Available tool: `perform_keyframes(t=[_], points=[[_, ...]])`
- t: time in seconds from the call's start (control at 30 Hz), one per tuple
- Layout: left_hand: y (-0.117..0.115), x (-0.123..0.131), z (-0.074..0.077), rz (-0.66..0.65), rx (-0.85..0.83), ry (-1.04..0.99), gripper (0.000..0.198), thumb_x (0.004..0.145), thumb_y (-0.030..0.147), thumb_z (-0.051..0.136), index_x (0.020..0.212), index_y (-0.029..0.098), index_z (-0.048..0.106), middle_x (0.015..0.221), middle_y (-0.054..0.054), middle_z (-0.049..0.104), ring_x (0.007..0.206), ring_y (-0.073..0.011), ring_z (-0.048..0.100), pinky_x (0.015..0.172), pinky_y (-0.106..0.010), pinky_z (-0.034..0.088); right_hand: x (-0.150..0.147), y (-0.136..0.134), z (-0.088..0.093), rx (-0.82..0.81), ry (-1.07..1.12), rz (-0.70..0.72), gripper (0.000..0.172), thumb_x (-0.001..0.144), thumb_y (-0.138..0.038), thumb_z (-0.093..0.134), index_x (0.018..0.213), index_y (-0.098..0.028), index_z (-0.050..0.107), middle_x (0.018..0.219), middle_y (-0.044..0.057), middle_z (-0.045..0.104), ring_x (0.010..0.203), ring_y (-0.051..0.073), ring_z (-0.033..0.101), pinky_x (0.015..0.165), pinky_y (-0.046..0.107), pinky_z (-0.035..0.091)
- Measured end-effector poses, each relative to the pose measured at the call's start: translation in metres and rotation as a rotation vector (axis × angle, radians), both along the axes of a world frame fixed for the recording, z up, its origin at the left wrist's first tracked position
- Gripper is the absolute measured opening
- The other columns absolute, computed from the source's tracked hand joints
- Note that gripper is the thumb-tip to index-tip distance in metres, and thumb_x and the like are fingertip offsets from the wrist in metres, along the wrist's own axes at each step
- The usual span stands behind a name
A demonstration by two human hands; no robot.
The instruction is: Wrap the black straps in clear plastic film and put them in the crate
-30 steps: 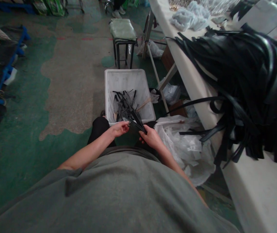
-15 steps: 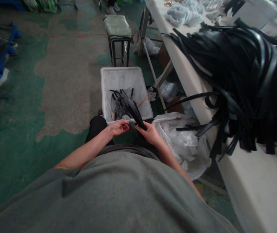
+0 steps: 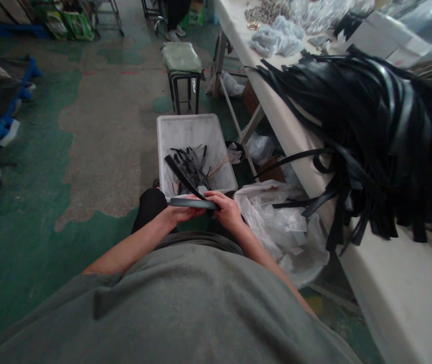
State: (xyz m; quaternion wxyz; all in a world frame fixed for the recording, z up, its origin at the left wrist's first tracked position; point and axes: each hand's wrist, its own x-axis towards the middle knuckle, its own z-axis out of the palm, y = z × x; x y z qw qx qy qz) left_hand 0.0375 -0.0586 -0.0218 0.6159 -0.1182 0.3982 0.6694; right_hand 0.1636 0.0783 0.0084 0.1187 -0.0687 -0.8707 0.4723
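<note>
My left hand (image 3: 180,212) and my right hand (image 3: 226,210) meet over my lap, both closed on a bundle of black straps (image 3: 193,202). The bundle lies level between the hands, and one strap end sticks up to the left over the bin. Just beyond the hands a white plastic bin (image 3: 185,131) stands on the floor with several loose black straps (image 3: 193,164) in it.
A white table (image 3: 390,283) runs along the right, heaped with black straps (image 3: 371,116) that hang over its edge. Crumpled clear plastic bags (image 3: 284,227) lie below it. A green-topped stool (image 3: 182,58) stands past the bin. Blue racks (image 3: 7,119) sit far left.
The strap bundle has swung from pointing up toward the bin to lying level across both hands. My left hand has closed onto it. The view shifted slightly.
</note>
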Motion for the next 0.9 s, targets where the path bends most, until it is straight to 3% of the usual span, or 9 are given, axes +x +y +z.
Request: perform_keyframes(t=[0.13, 0.23, 0.33, 0.47, 0.57, 0.63, 0.73, 0.8, 0.9], points=[[0.004, 0.008, -0.012, -0.015, 0.081, -0.043, 0.017, 0.085, 0.005, 0.053, 0.093, 0.009, 0.067, 0.084, -0.011, 0.074, 0.077, -0.0178, 0.072, 0.076, -0.029, 0.058, 0.0, -0.003, 0.003, -0.094, -0.102, -0.164, 0.015, 0.08, -0.021, 0.062, 0.091, -0.019, 0.073, 0.083, 0.003, 0.072, 0.076, 0.018, 0.065, 0.073, 0.028, 0.05], [0.015, -0.012, -0.02, 0.066, 0.085, -0.087, 0.026, 0.095, 0.019, 0.043, 0.099, 0.006, 0.065, 0.081, -0.012, 0.073, 0.075, -0.019, 0.072, 0.07, -0.028, 0.058, 0.018, -0.006, 0.012, -0.314, -0.243, -0.198, 0.021, 0.077, -0.037, 0.07, 0.086, -0.017, 0.072, 0.063, -0.002, 0.062, 0.051, 0.012, 0.051, 0.052, 0.024, 0.042], [0.031, -0.057, -0.021, 0.224, -0.015, -0.051, 0.039, 0.098, 0.033, 0.038, 0.101, 0.003, 0.063, 0.078, -0.014, 0.072, 0.07, -0.0196, 0.071, 0.064, -0.029, 0.058, 0.05, -0.01, 0.021, -0.513, -0.366, -0.148, 0.02, 0.074, -0.036, 0.072, 0.08, -0.017, 0.071, 0.066, -0.002, 0.063, 0.056, 0.013, 0.053, 0.055, 0.025, 0.043], [0.046, -0.118, -0.006, 0.489, -0.123, 0.099, 0.034, 0.1, 0.028, 0.036, 0.108, 0.007, 0.061, 0.067, -0.007, 0.069, 0.057, -0.0131, 0.066, 0.057, -0.023, 0.055, 0.084, -0.013, 0.02, -0.625, -0.462, -0.12, 0.021, 0.07, -0.037, 0.074, 0.072, -0.017, 0.07, 0.069, 0.001, 0.064, 0.065, 0.017, 0.057, 0.061, 0.029, 0.045], [0.046, -0.127, 0.006, 0.556, -0.069, 0.213, 0.024, 0.098, 0.022, 0.041, 0.112, 0.015, 0.061, 0.065, 0.0, 0.067, 0.05, -0.0079, 0.061, 0.053, -0.018, 0.051, 0.085, -0.013, 0.018, -0.683, -0.438, -0.081, 0.027, 0.071, -0.044, 0.073, 0.069, -0.018, 0.069, 0.066, 0.003, 0.062, 0.06, 0.018, 0.053, 0.055, 0.03, 0.04], [0.041, -0.112, 0.01, 0.462, -0.004, 0.338, 0.021, 0.095, 0.023, 0.05, 0.112, 0.017, 0.062, 0.068, 0.0, 0.067, 0.05, -0.008, 0.06, 0.051, -0.018, 0.049, 0.072, -0.009, 0.021, -0.698, -0.374, -0.103, 0.029, 0.075, -0.048, 0.069, 0.075, -0.019, 0.072, 0.061, 0.002, 0.058, 0.054, 0.015, 0.047, 0.05, 0.029, 0.035], [0.024, -0.072, 0.007, 0.168, 0.08, 0.528, 0.031, 0.087, 0.034, 0.063, 0.111, 0.015, 0.063, 0.072, -0.002, 0.068, 0.053, -0.009, 0.06, 0.052, -0.02, 0.048, 0.043, 0.004, 0.033, -0.647, -0.258, -0.227, 0.037, 0.083, -0.048, 0.06, 0.104, -0.02, 0.073, 0.05, -0.004, 0.043, 0.046, 0.012, 0.036, 0.048, 0.028, 0.026], [0.009, -0.046, 0.001, -0.02, 0.099, 0.593, 0.041, 0.082, 0.043, 0.068, 0.111, 0.015, 0.064, 0.074, -0.002, 0.068, 0.056, -0.0091, 0.06, 0.055, -0.02, 0.047, 0.023, 0.015, 0.04, -0.628, -0.151, -0.317, 0.045, 0.086, -0.045, 0.058, 0.122, -0.019, 0.067, 0.049, -0.007, 0.039, 0.047, 0.011, 0.034, 0.05, 0.027, 0.026], [-0.008, -0.019, -0.005, -0.226, 0.096, 0.645, 0.048, 0.08, 0.051, 0.067, 0.112, 0.016, 0.064, 0.078, -0.003, 0.068, 0.06, -0.0091, 0.059, 0.059, -0.021, 0.045, 0.0, 0.03, 0.046, -0.65, -0.017, -0.357, 0.052, 0.084, -0.043, 0.06, 0.128, -0.017, 0.062, 0.052, -0.007, 0.041, 0.049, 0.009, 0.035, 0.051, 0.025, 0.029]])
